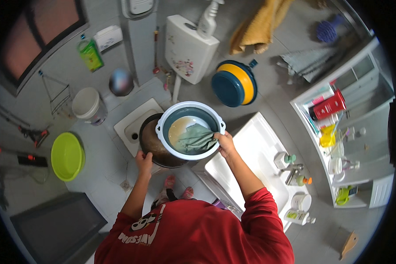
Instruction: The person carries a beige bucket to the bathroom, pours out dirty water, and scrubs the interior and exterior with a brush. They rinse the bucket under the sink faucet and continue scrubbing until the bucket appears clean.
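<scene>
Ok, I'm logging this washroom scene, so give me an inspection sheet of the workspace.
Surface: grey tiled floor, white sink at right.
Job's things: blue-and-white basin with murky water and a green cloth, tipped over a dark bucket.
Clutter: lime basin, white pail, stacked blue-yellow basin.
Grips: left hand on the bucket rim; right hand pinning cloth at the basin rim.
Cables: nothing seen.
Surroundings: white shelf of bottles.

home bathroom: sink [255,145], squat toilet [134,125], water heater [187,48]
</scene>
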### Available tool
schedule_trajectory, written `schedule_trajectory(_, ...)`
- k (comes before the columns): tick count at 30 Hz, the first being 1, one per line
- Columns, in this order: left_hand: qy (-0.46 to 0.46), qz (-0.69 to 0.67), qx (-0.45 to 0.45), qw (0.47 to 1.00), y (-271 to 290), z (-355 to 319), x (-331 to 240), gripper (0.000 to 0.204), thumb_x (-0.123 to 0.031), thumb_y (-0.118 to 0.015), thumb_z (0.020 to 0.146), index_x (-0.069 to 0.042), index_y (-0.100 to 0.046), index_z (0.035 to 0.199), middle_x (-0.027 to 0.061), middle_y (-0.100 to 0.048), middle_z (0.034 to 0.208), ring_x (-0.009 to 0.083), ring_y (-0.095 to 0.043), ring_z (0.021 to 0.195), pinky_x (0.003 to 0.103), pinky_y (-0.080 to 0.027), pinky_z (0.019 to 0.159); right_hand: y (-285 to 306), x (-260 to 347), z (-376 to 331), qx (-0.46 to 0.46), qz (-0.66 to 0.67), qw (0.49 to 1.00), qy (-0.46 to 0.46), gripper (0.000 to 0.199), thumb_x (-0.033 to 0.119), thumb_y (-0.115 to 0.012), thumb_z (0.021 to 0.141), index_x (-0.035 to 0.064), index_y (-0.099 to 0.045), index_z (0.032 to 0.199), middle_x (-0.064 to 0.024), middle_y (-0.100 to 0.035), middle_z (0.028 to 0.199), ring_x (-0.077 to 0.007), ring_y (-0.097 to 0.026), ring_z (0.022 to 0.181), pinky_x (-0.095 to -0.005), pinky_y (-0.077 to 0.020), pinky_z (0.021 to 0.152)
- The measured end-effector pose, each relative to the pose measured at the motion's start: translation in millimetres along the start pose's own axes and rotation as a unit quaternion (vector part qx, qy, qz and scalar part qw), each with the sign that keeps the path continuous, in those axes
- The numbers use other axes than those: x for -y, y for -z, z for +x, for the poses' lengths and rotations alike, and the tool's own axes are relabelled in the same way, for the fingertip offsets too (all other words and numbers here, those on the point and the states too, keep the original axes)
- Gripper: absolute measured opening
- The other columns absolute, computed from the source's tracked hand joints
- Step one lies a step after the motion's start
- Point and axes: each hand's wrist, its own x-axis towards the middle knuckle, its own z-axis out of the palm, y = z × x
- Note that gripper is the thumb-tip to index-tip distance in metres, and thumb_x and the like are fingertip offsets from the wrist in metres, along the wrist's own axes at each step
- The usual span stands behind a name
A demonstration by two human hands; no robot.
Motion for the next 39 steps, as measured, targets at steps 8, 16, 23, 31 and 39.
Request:
schedule_trajectory(8,0.030,-0.091,0.029,0.995,38,18,18,0.030,-0.011,-0.053,0.078,0.002,-0.046,0.104,0.0099,-0.052,0.099,0.0173,-0.052,0.082,0.028,-0.045,0.066,106,-22,-52,-0.122,0.144,0.980,0.065,0.023,0.000,-0.050,0.071,0.0065,-0.053,0.092,-0.0028,-0.055,0.069,-0.0112,-0.052,0.048,-0.0211,-0.0427,0.038)
schedule_trajectory(16,0.015,-0.046,-0.027,0.998,53,12,33,0.020,-0.006,-0.052,0.078,-0.011,-0.035,0.070,0.0001,-0.044,0.070,0.0085,-0.041,0.059,0.025,-0.033,0.050,193,-27,-40,-0.259,0.324,0.899,0.140,0.014,0.019,-0.056,0.080,0.0097,-0.053,0.091,0.0003,-0.054,0.067,-0.0094,-0.051,0.048,-0.0206,-0.0380,0.035)
schedule_trajectory(23,-0.023,-0.071,-0.074,0.994,74,6,40,0.026,-0.008,-0.053,0.078,-0.015,-0.030,0.068,-0.0019,-0.042,0.062,0.0087,-0.039,0.047,0.024,-0.033,0.042,240,-24,-31,-0.339,0.215,0.898,0.183,0.014,0.024,-0.050,0.084,0.0099,-0.050,0.082,0.0021,-0.050,0.059,-0.0094,-0.047,0.042,-0.0229,-0.0369,0.034)
schedule_trajectory(31,0.005,-0.084,-0.082,0.993,73,-6,34,0.021,-0.010,-0.055,0.077,-0.014,-0.036,0.070,0.0002,-0.048,0.068,0.0113,-0.046,0.056,0.024,-0.035,0.046,276,-43,-50,-0.330,0.164,0.912,0.179,0.011,0.008,-0.049,0.077,0.0052,-0.051,0.088,-0.0014,-0.052,0.067,-0.0115,-0.052,0.053,-0.0257,-0.0452,0.044)
schedule_trajectory(39,0.004,-0.122,-0.058,0.991,61,-18,22,0.023,-0.008,-0.053,0.078,-0.016,-0.034,0.069,-0.0041,-0.045,0.067,0.0077,-0.042,0.059,0.024,-0.033,0.052,259,-49,-37,-0.317,0.298,0.881,0.186,0.020,0.005,-0.048,0.074,0.0079,-0.051,0.094,-0.0006,-0.052,0.072,-0.0113,-0.052,0.055,-0.0236,-0.0474,0.046)
